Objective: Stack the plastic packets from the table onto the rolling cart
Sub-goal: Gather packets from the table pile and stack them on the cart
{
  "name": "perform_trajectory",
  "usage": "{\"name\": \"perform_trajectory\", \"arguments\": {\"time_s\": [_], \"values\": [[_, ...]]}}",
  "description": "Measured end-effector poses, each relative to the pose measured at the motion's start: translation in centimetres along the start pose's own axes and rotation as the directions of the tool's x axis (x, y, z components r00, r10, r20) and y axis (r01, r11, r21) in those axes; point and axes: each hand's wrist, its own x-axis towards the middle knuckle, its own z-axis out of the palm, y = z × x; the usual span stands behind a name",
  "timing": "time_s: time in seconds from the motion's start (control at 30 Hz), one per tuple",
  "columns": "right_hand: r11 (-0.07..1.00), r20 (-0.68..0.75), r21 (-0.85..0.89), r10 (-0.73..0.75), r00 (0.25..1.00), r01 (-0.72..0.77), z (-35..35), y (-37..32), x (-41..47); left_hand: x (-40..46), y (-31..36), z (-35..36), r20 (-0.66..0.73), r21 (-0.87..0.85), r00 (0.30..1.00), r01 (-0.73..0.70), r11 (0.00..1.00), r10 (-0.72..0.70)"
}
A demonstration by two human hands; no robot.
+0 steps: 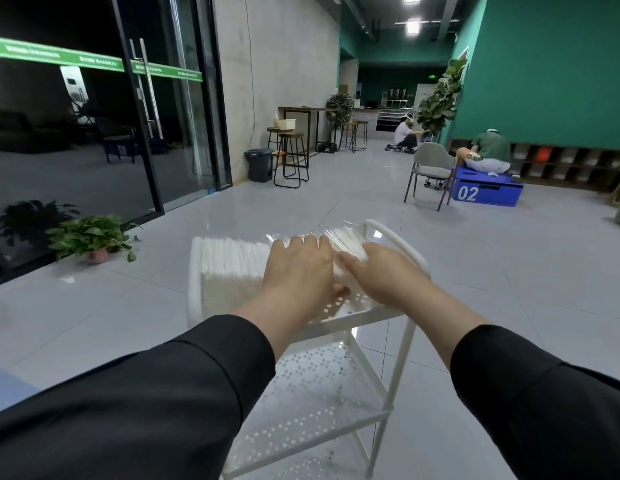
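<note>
White plastic packets sit in a row on the top shelf of your cart, at the centre of the frame. Your left hand lies over the right end of that row, fingers curled down onto a clear-wrapped packet; its thumb shows underneath, so it grips the packet. Your right hand is just beside it, touching the same packet at its right end, fingers bent around the edge. That packet is tilted against the row, near the cart's curved handle at centre right. Both sleeves are black and fill the lower corners. Lower shelves of the cart are perforated white metal, seen at bottom centre. Grey floor tiles spread beyond, with a potted plant at the left.
</note>
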Motion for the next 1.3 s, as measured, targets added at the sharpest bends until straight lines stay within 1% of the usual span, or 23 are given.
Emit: {"name": "perform_trajectory", "arguments": {"time_s": [0.07, 0.17, 0.23, 0.3, 0.33, 0.43, 0.5, 0.57, 0.67, 0.8, 0.87, 1.03, 1.17, 1.2, 1.3], "values": [[0.998, -0.001, 0.055, 0.002, 1.0, -0.002, -0.3, -0.2, 0.0, -0.1, 0.0, 0.1, -0.003, -0.028, 1.0, 0.004, 1.0, -0.004], [0.989, 0.013, 0.146, -0.023, 1.0, 0.021, -1.0, -0.7, -0.2, 0.0, -0.1, 0.1, 0.031, -0.111, 0.999, -0.01, 0.994, 0.013], [0.98, 0.023, 0.196, -0.036, 0.999, 0.03, -1.4, -0.7, -0.5, 0.2, 0.0, -0.3, 0.053, -0.181, 0.999, 0.017, 0.983, -0.008], [0.964, 0.035, 0.263, -0.051, 0.998, 0.04, -1.8, -0.9, -0.8, 0.6, 0.0, -0.7, 0.04, -0.256, 0.998, 0.053, 0.965, -0.044], [0.952, 0.047, 0.302, -0.058, 0.997, 0.041, -1.8, -0.9, -0.9, 0.8, 0.0, -0.8, 0.025, -0.276, 0.999, 0.048, 0.96, -0.043], [0.893, 0.089, 0.449, -0.07, 0.994, 0.023, -1.7, -0.8, -1.0, 1.2, 0.0, -1.1, 0.039, -0.27, 0.999, -0.019, 0.963, 0.03], [0.841, 0.098, 0.541, -0.029, 0.995, -0.028, -1.6, -0.7, -0.8, 1.5, -0.1, -1.1, 0.08, -0.267, 0.996, -0.011, 0.964, 0.034], [0.808, 0.076, 0.586, 0.029, 0.997, -0.068, -1.4, -0.5, -0.3, 1.8, -0.2, -0.7, 0.126, -0.247, 0.992, 0.006, 0.969, 0.026], [0.804, 0.026, 0.593, 0.047, 0.999, -0.053, -1.3, -0.5, 0.0, 2.2, -0.4, -0.2, 0.166, -0.243, 0.985, 0.0, 0.97, 0.042], [0.773, 0.053, 0.63, 0.061, 0.997, -0.081, -1.2, -0.3, 0.0, 2.4, -0.1, -0.4, 0.178, -0.308, 0.982, -0.009, 0.951, 0.067], [0.803, 0.062, 0.59, 0.061, 0.996, -0.086, -1.3, -0.3, -0.1, 2.5, 0.0, -0.5, 0.176, -0.285, 0.982, -0.021, 0.958, 0.074], [0.914, -0.047, 0.402, -0.042, 0.998, 0.058, -1.5, -0.7, -1.0, 1.8, 0.2, -0.7, 0.159, -0.314, 0.985, -0.01, 0.949, 0.064], [0.955, -0.202, 0.252, -0.107, 0.974, 0.157, -1.6, -1.1, -2.3, 0.6, -0.5, -2.3, 0.097, -0.33, 0.994, -0.017, 0.944, 0.052], [0.95, -0.223, 0.248, -0.133, 0.966, 0.188, -1.7, -1.4, -2.7, 0.1, -0.7, -3.0, 0.074, -0.332, 0.996, -0.014, 0.943, 0.041], [0.89, -0.244, 0.344, -0.222, 0.944, 0.298, -2.1, -2.7, -3.9, -1.8, -2.1, -5.7, 0.006, -0.308, 1.0, 0.022, 0.951, -0.022]]}}
